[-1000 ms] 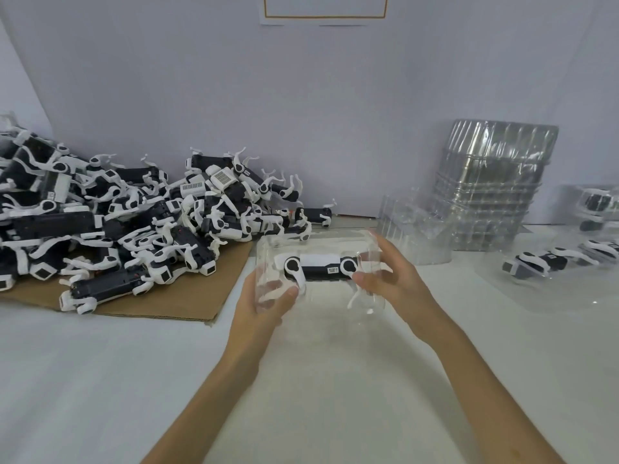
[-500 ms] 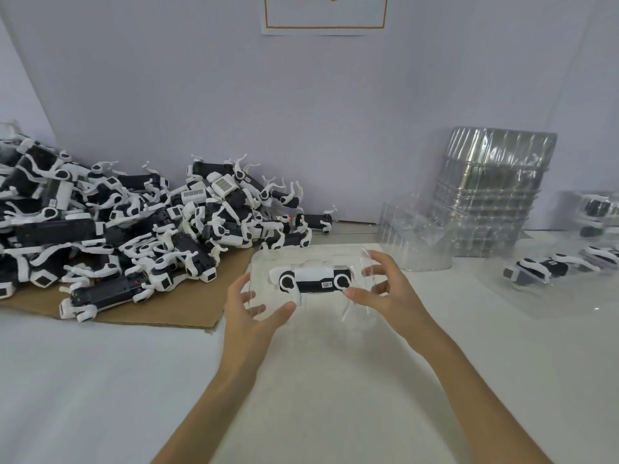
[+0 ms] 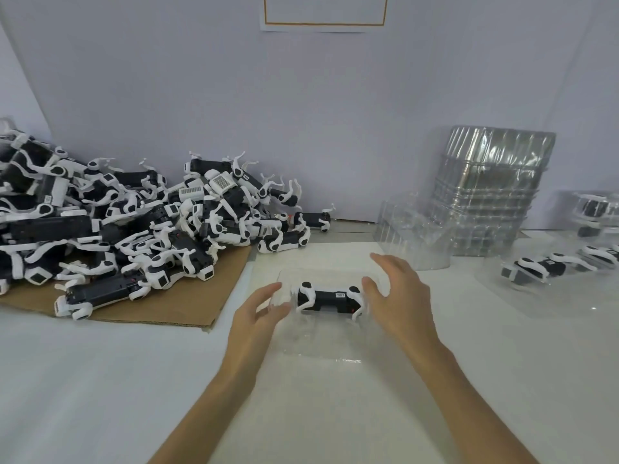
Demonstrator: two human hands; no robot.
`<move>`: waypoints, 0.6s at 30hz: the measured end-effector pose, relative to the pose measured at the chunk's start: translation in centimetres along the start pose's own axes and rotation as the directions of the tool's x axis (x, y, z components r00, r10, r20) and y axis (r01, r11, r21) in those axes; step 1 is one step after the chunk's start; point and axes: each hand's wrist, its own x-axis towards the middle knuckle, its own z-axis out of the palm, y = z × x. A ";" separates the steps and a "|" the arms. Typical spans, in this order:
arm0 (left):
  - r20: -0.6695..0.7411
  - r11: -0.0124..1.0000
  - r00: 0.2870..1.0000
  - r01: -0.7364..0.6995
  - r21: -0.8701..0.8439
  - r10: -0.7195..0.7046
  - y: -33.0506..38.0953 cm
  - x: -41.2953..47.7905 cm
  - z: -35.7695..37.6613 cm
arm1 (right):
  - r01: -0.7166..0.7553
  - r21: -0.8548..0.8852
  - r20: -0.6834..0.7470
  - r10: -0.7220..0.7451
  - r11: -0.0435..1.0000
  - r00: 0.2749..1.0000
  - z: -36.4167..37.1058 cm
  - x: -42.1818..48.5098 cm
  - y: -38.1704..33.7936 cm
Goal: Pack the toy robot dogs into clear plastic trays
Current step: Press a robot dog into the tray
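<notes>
One black-and-white toy robot dog (image 3: pixel 330 298) is in the clear plastic tray (image 3: pixel 311 343) straight ahead of you on the white bench (image 3: pixel 100 380). The dog lies left to right in the tray's far half, small label up, white legs bent toward you. The tray sits flat on the bench.

Your left hand (image 3: pixel 258 316) is at the tray's left end, fingers spread and relaxed. Grip is slack and holds nothing. Can't tell if the fingertips touch the tray wall.

Your right hand (image 3: pixel 398 296) is arched over the tray's right end, fingers spread, one fingertip just beside the dog's right end. Grip is wide and holds nothing.

Left of you, the big heap of loose black-and-white toy dogs (image 3: pixel 117 229) sits on a flat brown cardboard sheet (image 3: pixel 174 306) against the pale wall (image 3: pixel 301 112). A couple of strays lie at the heap's right edge, off the cardboard.

Right rear, there's a tall stack of empty clear trays (image 3: pixel 485 195) with a single loose clear tray (image 3: pixel 412 236) leaning just in front of it.

Far right, a filled clear tray (image 3: pixel 542 272) lies on the bench with dogs in it, more filled ones behind it. They're partly cut off, so no count.

An orange-bordered paper sign (image 3: pixel 323 11) is on the wall above; its text is out of frame.
</notes>
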 end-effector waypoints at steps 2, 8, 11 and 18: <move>-0.014 0.995 1.000 -0.023 0.100 0.025 -0.2 0.0 0.3 | 0.215 0.041 -0.057 -0.212 0.976 0.976 0.1 -0.7 -1.2; -0.029 0.983 0.999 -0.038 0.182 0.044 -0.3 0.1 0.3 | 0.311 -0.184 0.264 -0.258 0.932 0.929 1.5 -1.7 -2.0; -0.011 0.984 0.999 -0.040 0.173 0.042 -0.4 0.1 0.4 | 0.252 -0.054 0.250 -0.231 0.966 0.940 1.3 -1.5 -1.6; 0.155 0.994 0.988 0.000 0.105 -0.016 -0.8 0.1 0.9 | 0.331 -0.070 0.190 -0.314 0.941 0.930 2.2 -2.2 -2.4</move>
